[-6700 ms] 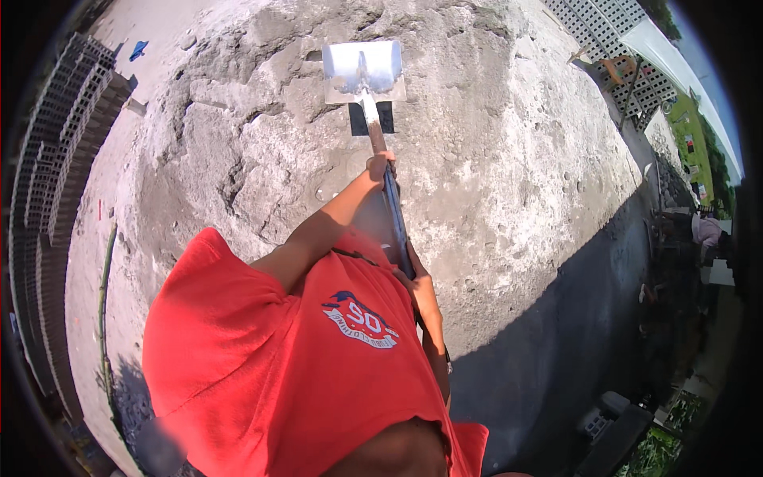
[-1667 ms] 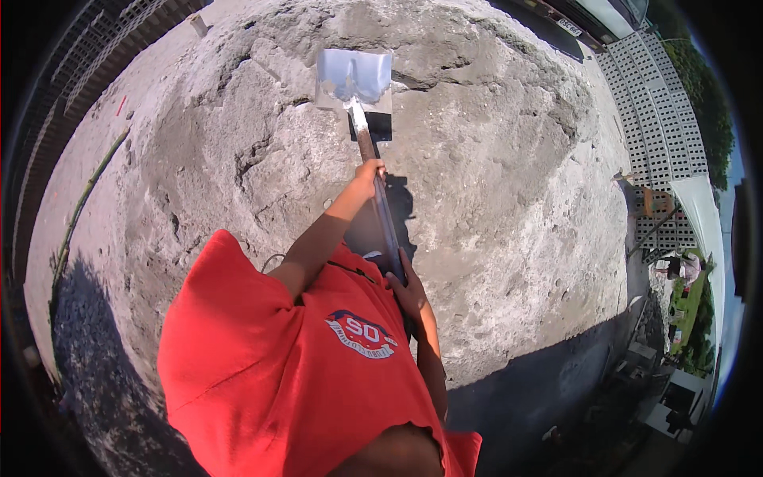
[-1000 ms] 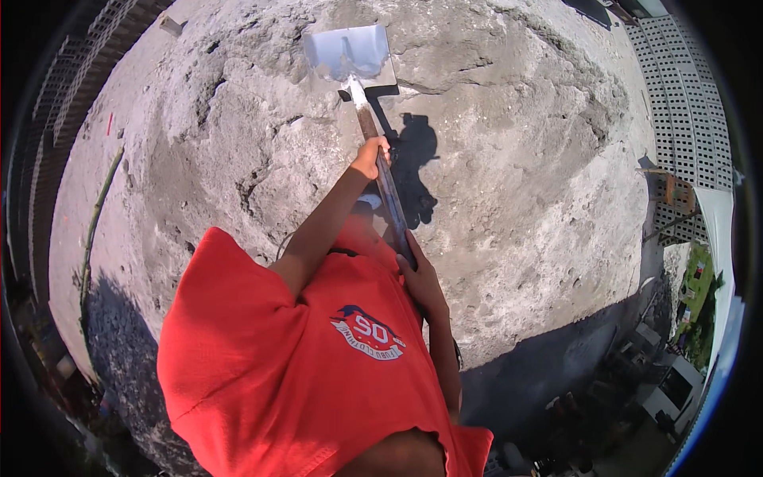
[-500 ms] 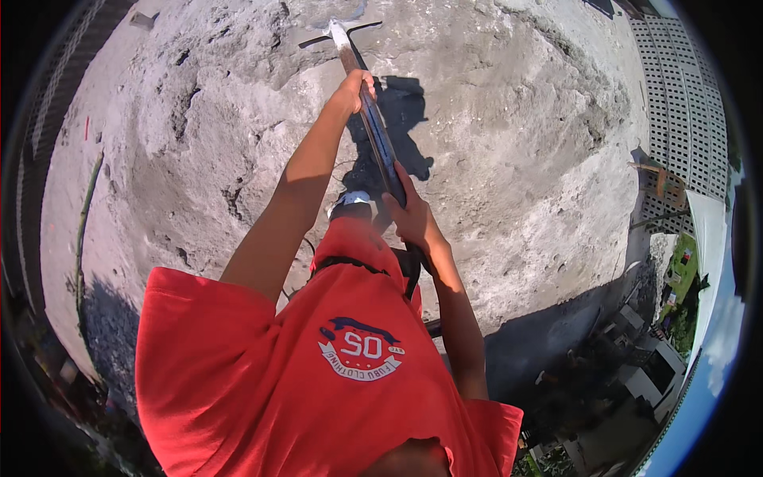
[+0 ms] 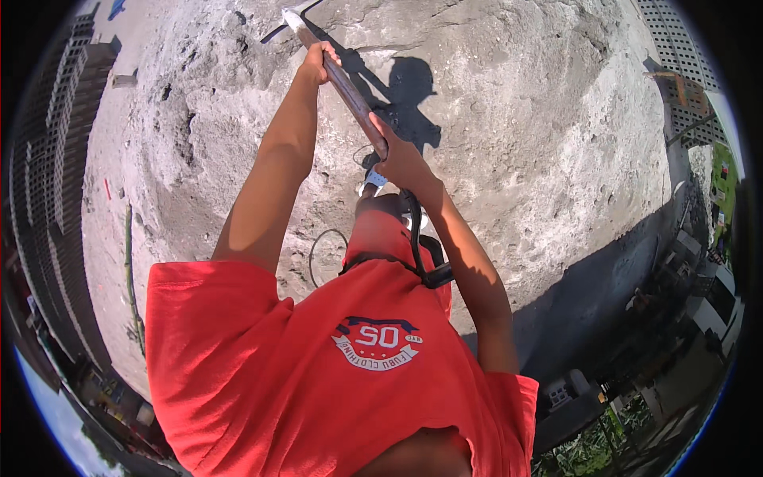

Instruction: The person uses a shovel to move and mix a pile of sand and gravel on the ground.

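A pickaxe (image 5: 350,94) stretches away from me over pale, rough ground (image 5: 509,135), its long wooden handle slanting up to the left. My left hand (image 5: 321,62) is closed round the handle just below the head. Lower down, my right hand (image 5: 404,165) grips it near the end. The narrow two-armed metal head lies at the top edge, partly cut off; I cannot tell whether it touches the ground. Beneath my right wrist a light blue and white shoe (image 5: 373,183) shows in part.
Perforated blocks (image 5: 675,48) are stacked at the far right, and more stacked blocks (image 5: 67,151) rise on the left. A thin pole (image 5: 129,262) lies on the left side of the ground. A dark cable (image 5: 311,258) loops beside my leg. Shadow covers the lower right.
The pickaxe and both hands have shifted up and left in the view, and the handle slants more. The whole scene has also turned with my head. Both hands keep their hold.
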`<action>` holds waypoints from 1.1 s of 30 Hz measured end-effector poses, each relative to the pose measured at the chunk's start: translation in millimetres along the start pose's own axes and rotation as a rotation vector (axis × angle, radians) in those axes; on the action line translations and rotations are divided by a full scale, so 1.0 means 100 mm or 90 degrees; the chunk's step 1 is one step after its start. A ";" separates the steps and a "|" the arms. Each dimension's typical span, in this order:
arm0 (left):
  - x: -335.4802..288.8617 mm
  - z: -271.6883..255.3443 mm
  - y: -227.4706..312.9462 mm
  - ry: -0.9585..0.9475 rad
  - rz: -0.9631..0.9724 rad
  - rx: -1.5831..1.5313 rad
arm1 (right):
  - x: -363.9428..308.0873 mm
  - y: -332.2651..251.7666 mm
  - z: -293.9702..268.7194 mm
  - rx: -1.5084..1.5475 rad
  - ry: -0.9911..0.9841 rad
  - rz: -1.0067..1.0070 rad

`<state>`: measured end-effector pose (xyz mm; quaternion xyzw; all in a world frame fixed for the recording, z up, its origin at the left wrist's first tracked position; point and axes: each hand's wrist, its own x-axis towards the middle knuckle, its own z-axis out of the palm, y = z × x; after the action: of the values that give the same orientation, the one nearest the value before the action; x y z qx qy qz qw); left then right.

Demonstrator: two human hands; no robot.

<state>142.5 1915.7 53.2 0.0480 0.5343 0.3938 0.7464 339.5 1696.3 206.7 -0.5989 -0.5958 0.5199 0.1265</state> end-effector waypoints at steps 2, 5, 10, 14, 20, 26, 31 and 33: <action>-0.10 0.05 -0.22 -0.068 -0.014 0.030 | -0.24 0.14 0.01 -0.024 0.003 0.004; -0.28 0.03 -0.75 -0.046 -0.065 0.029 | -0.73 0.35 -0.03 -0.032 -0.018 0.075; -0.91 -0.04 -2.18 -0.041 -0.124 -0.013 | -1.93 1.19 0.29 0.019 0.057 0.108; -1.61 -0.15 -3.34 -0.017 -0.301 0.065 | -3.17 1.64 0.73 0.038 0.093 0.203; -2.46 0.03 -4.27 -0.084 -0.400 0.238 | -4.45 1.96 1.69 0.076 0.206 0.311; -2.98 0.46 -5.33 -0.187 -0.434 0.446 | -5.27 2.25 2.51 0.189 0.416 0.366; -3.68 0.67 -6.40 -0.314 -0.508 0.604 | -5.91 2.31 3.20 0.275 0.593 0.448; -3.95 0.90 -6.96 -0.339 -0.564 0.668 | -6.15 2.40 3.30 0.306 0.697 0.461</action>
<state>544.3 1218.1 49.2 0.2725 0.4224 -0.2767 0.8190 377.6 960.4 170.8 -0.8909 -0.0777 0.2706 0.3564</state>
